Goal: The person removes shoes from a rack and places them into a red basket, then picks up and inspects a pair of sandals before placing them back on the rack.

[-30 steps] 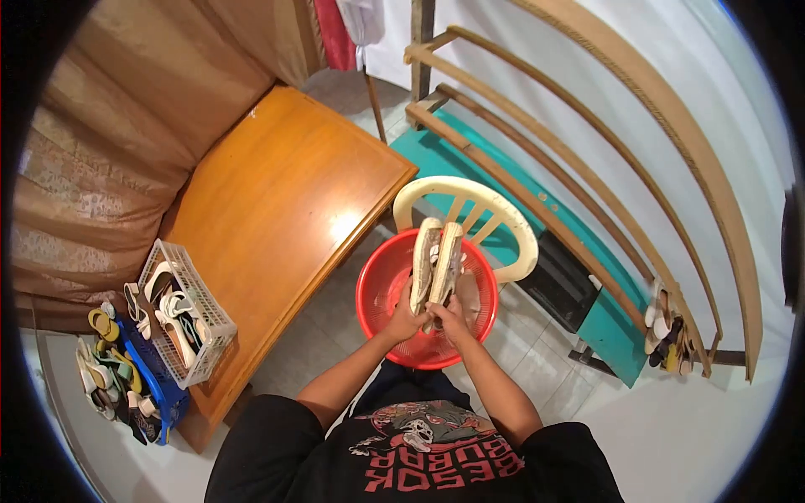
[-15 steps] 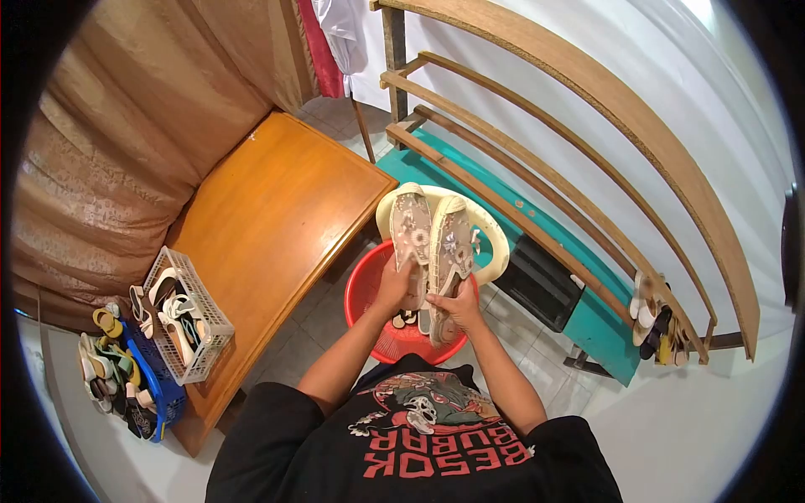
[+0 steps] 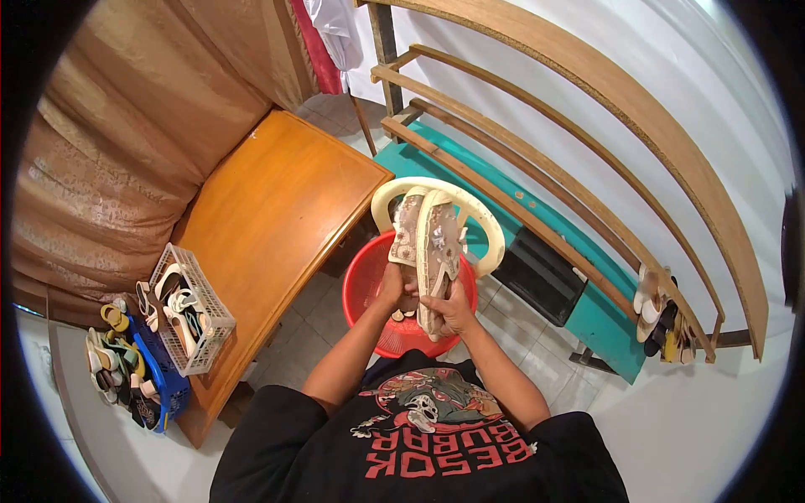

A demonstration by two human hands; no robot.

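Note:
My left hand (image 3: 392, 287) is wrapped round the lower end of one cream sandal (image 3: 406, 235) with flower decorations. In my right hand (image 3: 453, 310) is the other sandal (image 3: 426, 268), turned partly on its side so that its stitched sole edge shows. The two sandals touch and overlap, toes pointing away from me. Both are held above a red plastic basket (image 3: 359, 289), which has more footwear at its bottom, mostly hidden by my hands. Behind the basket stands a cream plastic chair (image 3: 495, 239).
An orange wooden table (image 3: 277, 201) is at the left, bearing a white basket (image 3: 220, 325) of sandals. Beside it hangs a blue basket (image 3: 173, 390) of footwear. A wooden rack (image 3: 537, 159) over a teal board (image 3: 599, 335) stands at the right, with shoes (image 3: 650, 306) at its near end.
The right sandal has tilted onto its side and moved left against the other one, covering part of it. Both hands have come closer together.

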